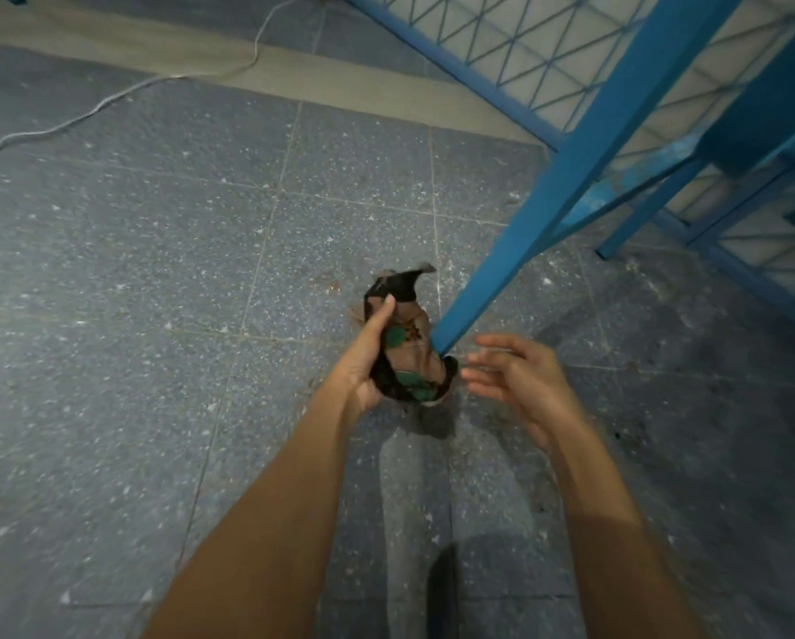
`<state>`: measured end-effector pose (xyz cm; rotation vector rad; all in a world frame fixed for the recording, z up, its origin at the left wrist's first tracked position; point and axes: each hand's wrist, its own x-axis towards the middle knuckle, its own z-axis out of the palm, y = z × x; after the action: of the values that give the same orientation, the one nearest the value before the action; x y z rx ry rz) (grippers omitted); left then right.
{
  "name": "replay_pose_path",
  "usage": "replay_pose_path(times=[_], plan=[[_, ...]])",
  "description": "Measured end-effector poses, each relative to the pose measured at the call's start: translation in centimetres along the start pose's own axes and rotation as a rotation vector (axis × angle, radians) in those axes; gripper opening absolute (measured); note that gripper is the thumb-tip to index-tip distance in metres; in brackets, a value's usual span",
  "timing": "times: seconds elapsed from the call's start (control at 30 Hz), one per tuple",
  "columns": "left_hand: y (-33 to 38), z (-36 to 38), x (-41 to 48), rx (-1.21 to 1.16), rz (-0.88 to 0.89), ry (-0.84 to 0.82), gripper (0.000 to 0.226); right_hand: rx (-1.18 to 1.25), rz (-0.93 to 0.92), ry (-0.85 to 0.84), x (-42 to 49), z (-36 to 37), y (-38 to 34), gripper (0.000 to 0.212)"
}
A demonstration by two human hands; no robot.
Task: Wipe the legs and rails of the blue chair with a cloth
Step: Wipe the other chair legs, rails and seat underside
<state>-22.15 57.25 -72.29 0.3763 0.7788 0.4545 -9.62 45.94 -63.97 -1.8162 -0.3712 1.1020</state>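
The blue chair stands at the upper right, its near leg slanting down to the floor at the centre. My left hand grips a patterned brown, black and green cloth that is bunched against the foot of that leg. My right hand hovers just right of the leg's foot with fingers relaxed and spread, holding nothing. A lower rail and a further leg of the chair show behind.
Speckled grey floor tiles fill the view. A white cable runs across the upper left. A blue lattice frame over a pale panel stands behind the chair.
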Motion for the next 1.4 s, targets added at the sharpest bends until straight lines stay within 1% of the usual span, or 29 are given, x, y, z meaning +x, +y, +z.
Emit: replay_pose_path(times=[0.03,0.1,0.17,0.2,0.27,0.3,0.37,0.43,0.5,0.57,0.6,0.63,0.67,0.7,0.73,0.8,0.87,0.9,0.93,1.0,1.07,1.13,1.23,1.3,1.33,1.4], plan=[[-0.4,0.2,0.6,0.005,0.019,0.051,0.059,0.002,-0.023,0.055,0.1,-0.1,0.1,0.019],[-0.9,-0.3,2.2,0.088,0.151,0.162,0.051,0.021,-0.073,0.120,0.2,-0.2,0.0,0.020],[-1.6,-0.4,2.4,0.289,0.285,0.288,0.031,-0.006,-0.142,0.150,0.1,0.0,-0.4,0.023],[-2.0,-0.1,2.0,0.405,0.313,0.313,0.028,-0.028,-0.181,0.160,0.1,0.1,-0.6,0.024],[-3.0,1.3,1.0,0.618,0.320,0.281,0.036,-0.058,-0.255,0.192,-0.1,0.3,-0.9,0.028],[-3.1,2.2,0.7,0.675,0.310,0.266,0.038,-0.066,-0.293,0.224,-0.2,0.2,-1.2,0.032],[-2.3,4.1,-0.1,0.692,0.311,0.246,0.036,-0.061,-0.356,0.292,-0.8,0.0,-2.0,0.038],[-0.4,6.6,-1.2,0.667,0.380,0.191,0.032,-0.063,-0.407,0.334,-1.3,-0.3,-3.0,0.038],[1.4,9.6,-2.5,0.626,0.475,0.120,0.037,-0.076,-0.446,0.343,-1.9,-0.5,-3.9,0.035],[1.9,12.3,-4.1,0.632,0.552,0.128,0.043,-0.078,-0.469,0.347,-2.5,-0.4,-4.5,0.034],[1.5,13.0,-4.8,0.639,0.630,0.141,0.039,-0.074,-0.476,0.351,-2.7,-0.4,-4.8,0.035],[0.7,13.4,-5.4,0.593,0.733,0.131,0.030,-0.065,-0.479,0.354,-2.9,-0.4,-5.0,0.035],[-0.1,13.1,-5.6,0.534,0.812,0.123,0.026,-0.054,-0.482,0.354,-3.2,-0.3,-5.1,0.035],[-1.0,12.6,-5.5,0.492,0.849,0.124,0.030,-0.043,-0.488,0.352,-3.6,-0.2,-5.3,0.034],[-1.6,11.8,-5.5,0.468,0.847,0.135,0.031,-0.044,-0.493,0.343,-3.9,-0.2,-5.4,0.034],[-2.2,10.1,-4.5,0.495,0.711,0.177,0.031,-0.069,-0.497,0.333,-4.5,-0.3,-5.2,0.033],[-1.9,8.4,-3.6,0.561,0.455,0.238,0.039,-0.095,-0.488,0.336,-5.0,-0.6,-5.1,0.032],[-1.7,7.9,-3.3,0.594,0.348,0.242,0.045,-0.097,-0.480,0.347,-5.2,-0.9,-5.1,0.032],[-1.3,7.8,-3.4,0.635,0.282,0.225,0.052,-0.087,-0.474,0.363,-5.5,-1.1,-5.1,0.032],[0.0,9.0,-4.2,0.688,0.278,0.177,0.060,-0.030,-0.475,0.417,-6.1,-1.5,-5.4,0.029],[1.7,11.2,-5.0,0.671,0.371,0.121,0.064,0.098,-0.485,0.513,-6.8,-2.0,-5.9,0.024],[3.3,13.2,-5.5,0.697,0.429,0.094,0.068,0.277,-0.527,0.662,-8.0,-2.5,-6.7,0.022],[4.5,14.2,-5.8,0.759,0.390,0.098,0.059,0.530,-0.642,0.916,-10.9,-3.8,-7.7,0.017],[4.9,14.0,-5.7,0.783,0.355,0.069,0.059,0.558,-0.682,1.029,-12.7,-5.0,-7.9,0.020],[5.1,14.1,-5.9,0.778,0.342,0.054,0.063,0.530,-0.676,1.048,-13.4,-5.5,-7.9,0.024],[4.9,14.3,-5.9,0.769,0.311,0.041,0.079,0.497,-0.632,1.037,-15.2,-6.2,-8.1,0.038]])
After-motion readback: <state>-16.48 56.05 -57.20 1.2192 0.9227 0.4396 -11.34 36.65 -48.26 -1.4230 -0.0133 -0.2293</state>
